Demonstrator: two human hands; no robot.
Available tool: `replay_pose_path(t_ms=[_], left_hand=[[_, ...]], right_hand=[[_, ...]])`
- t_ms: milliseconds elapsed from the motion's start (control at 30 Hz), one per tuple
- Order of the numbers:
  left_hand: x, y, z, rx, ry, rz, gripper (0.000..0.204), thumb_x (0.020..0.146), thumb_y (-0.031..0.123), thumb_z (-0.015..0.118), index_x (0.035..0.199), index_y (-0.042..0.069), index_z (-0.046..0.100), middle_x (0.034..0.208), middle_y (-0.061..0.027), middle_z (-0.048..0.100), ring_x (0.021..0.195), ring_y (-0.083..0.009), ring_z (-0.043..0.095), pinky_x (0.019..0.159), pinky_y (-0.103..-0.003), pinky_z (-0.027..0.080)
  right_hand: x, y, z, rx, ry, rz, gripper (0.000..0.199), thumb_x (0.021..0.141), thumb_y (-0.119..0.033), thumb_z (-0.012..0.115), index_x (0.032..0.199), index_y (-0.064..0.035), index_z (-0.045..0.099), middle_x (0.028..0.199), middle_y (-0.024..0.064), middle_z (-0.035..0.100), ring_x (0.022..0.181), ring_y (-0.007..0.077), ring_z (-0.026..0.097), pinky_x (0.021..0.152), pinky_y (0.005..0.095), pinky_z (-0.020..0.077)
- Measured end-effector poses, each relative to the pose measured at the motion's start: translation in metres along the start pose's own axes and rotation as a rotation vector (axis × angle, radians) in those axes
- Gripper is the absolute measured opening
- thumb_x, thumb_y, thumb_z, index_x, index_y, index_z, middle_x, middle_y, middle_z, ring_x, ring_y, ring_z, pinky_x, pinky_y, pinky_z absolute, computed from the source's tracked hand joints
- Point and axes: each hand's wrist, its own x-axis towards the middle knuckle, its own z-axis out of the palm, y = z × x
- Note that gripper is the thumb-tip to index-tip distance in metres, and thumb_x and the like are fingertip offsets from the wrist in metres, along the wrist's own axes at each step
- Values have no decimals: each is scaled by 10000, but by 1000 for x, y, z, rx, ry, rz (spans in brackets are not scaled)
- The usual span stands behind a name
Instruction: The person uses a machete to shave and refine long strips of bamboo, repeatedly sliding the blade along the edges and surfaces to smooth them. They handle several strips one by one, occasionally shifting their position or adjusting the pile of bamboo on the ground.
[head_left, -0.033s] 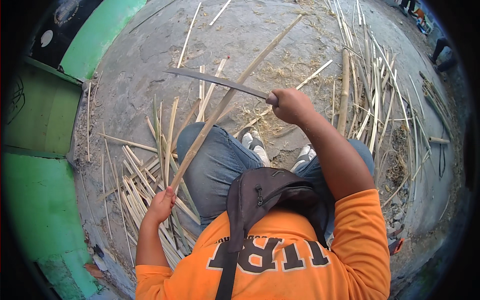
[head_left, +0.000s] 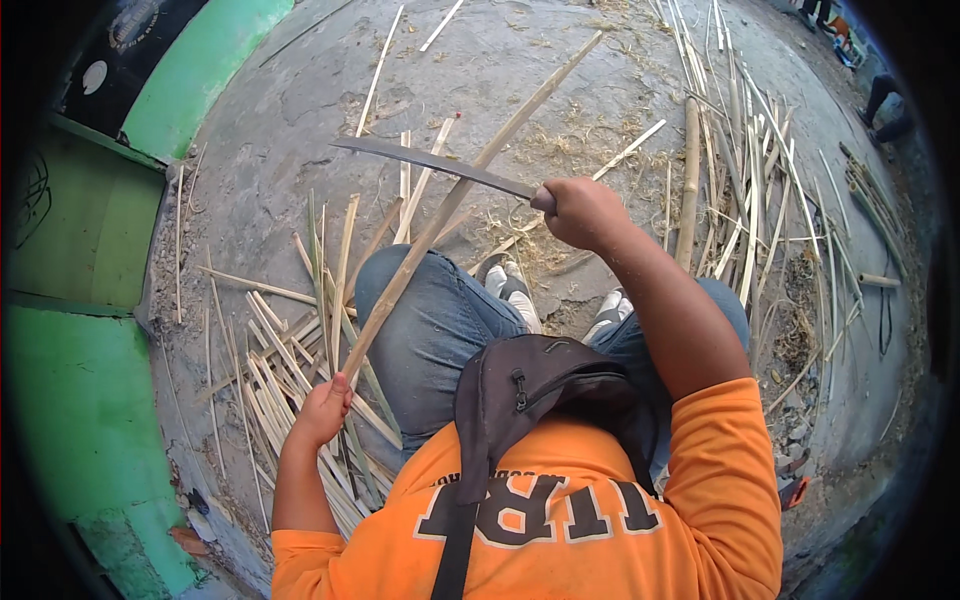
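In my closed left hand point(head_left: 326, 408) is the near end of a long split bamboo strip point(head_left: 432, 226). The strip slants up and away to the right, passing over my bent left knee. My right hand point(head_left: 582, 212) is wrapped round the handle of a machete point(head_left: 436, 163). Its long, slightly curved blade points left and crosses the strip beyond the knee; I cannot tell whether it touches or is cutting in. Beside and below my left hand lies a heap of pale bamboo strips point(head_left: 285, 400).
Long bamboo strips and a round pole point(head_left: 688, 180) lie on the right. Shavings point(head_left: 570, 150) litter the concrete ground ahead. A green wall point(head_left: 80, 410) stands at the left. Far right are another person's legs point(head_left: 888, 105). A dark bag point(head_left: 550, 390) rests at my lap.
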Motion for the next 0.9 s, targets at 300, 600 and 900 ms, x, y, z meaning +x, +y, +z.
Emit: replay_pose_path(t_ms=[300, 600, 900], left_hand=[[0, -9, 12, 186, 163, 216, 762, 1074, 700, 334, 802, 23, 555, 685, -57, 514, 660, -202, 509, 650, -356, 439], [-8, -10, 25, 233, 217, 218, 746, 1092, 640, 370, 865, -40, 577, 690, -139, 552, 662, -289, 550, 661, -417, 458], [-9, 0, 24, 291, 265, 260, 717, 1094, 607, 399, 926, -55, 617, 694, -237, 582, 656, -403, 588, 654, -465, 469]], right_hand=[[-5, -10, 12, -47, -8, -141, 146, 849, -232, 674, 939, -132, 731, 899, 161, 748, 899, 385, 730, 786, 505, 580], [-12, -32, 18, -41, 10, -176, 145, 847, -230, 686, 949, -137, 730, 891, 151, 750, 884, 369, 737, 782, 502, 582], [1, -21, 20, 29, -54, -142, 159, 876, -232, 678, 996, -151, 744, 897, 159, 744, 893, 391, 728, 780, 505, 579]])
